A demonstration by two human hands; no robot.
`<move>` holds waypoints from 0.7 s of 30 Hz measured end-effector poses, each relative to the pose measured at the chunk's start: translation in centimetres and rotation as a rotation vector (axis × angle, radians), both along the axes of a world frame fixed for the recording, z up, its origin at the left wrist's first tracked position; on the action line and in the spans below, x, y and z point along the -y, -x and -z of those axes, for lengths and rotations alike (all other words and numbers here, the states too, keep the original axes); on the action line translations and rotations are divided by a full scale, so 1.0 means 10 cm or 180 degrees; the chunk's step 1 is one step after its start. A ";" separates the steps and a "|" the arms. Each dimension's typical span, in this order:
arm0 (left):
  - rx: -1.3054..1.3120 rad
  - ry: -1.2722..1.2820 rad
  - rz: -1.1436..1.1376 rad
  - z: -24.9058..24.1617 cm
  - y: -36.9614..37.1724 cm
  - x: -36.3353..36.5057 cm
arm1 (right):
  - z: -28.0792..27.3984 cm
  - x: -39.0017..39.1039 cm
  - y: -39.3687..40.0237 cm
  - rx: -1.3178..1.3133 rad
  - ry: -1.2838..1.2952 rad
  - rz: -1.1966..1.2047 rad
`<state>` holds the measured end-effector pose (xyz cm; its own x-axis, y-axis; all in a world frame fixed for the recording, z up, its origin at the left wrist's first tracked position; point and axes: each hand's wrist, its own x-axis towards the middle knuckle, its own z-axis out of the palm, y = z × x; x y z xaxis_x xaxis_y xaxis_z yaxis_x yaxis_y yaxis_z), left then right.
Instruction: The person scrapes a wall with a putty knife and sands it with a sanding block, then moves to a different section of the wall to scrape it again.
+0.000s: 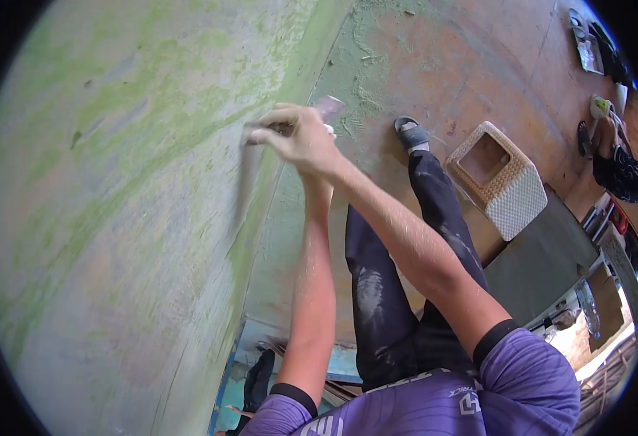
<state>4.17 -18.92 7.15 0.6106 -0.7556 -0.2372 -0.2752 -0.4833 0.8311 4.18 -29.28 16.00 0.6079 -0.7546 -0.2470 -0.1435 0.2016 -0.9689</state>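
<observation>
My right hand [297, 138] is raised close to the wall [130, 218], its fingers bent and closed on the upper end of a broad scraper blade [243, 182]. The blade is smeared by motion and seen nearly edge-on, along the wall surface. Behind the right hand is my left hand [317, 183]; only its wrist side shows and its fingers are hidden. A pale purplish piece [329, 107] sticks out past the hands, perhaps the scraper's handle. The wall carries patchy green and whitish grey coats. Pale dust lies on my forearms.
Green scrapings [366, 80] litter the reddish floor [435, 87] along the wall's foot. A woven plastic stool [515, 196] lies on its side near my sandalled foot [410, 134]. A dark green board [551, 254] is beside it. Another person [613, 160] is at the far right.
</observation>
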 end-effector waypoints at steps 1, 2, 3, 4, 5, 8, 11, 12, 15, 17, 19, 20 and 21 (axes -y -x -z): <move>-0.0080 0.0044 -0.0096 -0.01 0.02 -0.05 | -0.09 -0.03 0.00 0.0106 0.0205 -0.0047; -0.0121 0.0049 -0.0130 0.01 0.02 -0.06 | -0.01 -0.06 -0.01 0.0271 0.0020 0.0015; -0.0169 -0.0010 -0.0135 0.14 0.02 -0.14 | 0.15 -0.11 0.00 0.0114 -0.0155 0.0014; -0.0242 -0.0117 -0.0107 0.36 -0.02 -0.20 | 0.40 -0.14 0.00 -0.0039 -0.0320 -0.0005; -0.0277 -0.0157 -0.0093 0.49 -0.03 -0.22 | 0.63 -0.15 -0.01 -0.0186 -0.0448 -0.0032; -0.0363 -0.0161 -0.0081 0.58 -0.13 -0.20 | 0.66 -0.28 -0.03 -0.0117 -0.0255 0.0307; -0.0370 0.0094 -0.0186 0.14 -0.13 -0.16 | 0.17 -0.22 -0.01 0.0270 0.0208 0.0209; -0.0344 0.0132 -0.0190 0.03 -0.12 -0.18 | 0.11 -0.26 -0.03 0.0311 0.0119 0.0158; -0.0336 0.0043 -0.0140 0.27 -0.15 -0.22 | 0.51 -0.31 -0.01 0.0067 -0.0402 0.0134; -0.0318 -0.0056 -0.0106 0.57 -0.11 -0.28 | 0.87 -0.29 0.02 -0.0466 -0.0885 0.0053; -0.0368 -0.0031 -0.0125 0.59 -0.13 -0.23 | 0.74 -0.25 -0.02 -0.0237 -0.0507 0.0185; -0.0381 0.0016 -0.0155 0.53 -0.15 -0.24 | 0.57 -0.25 -0.01 -0.0036 -0.0247 0.0192; -0.0422 0.0105 -0.0174 0.43 -0.16 -0.21 | 0.33 -0.25 0.00 0.0150 0.0005 0.0201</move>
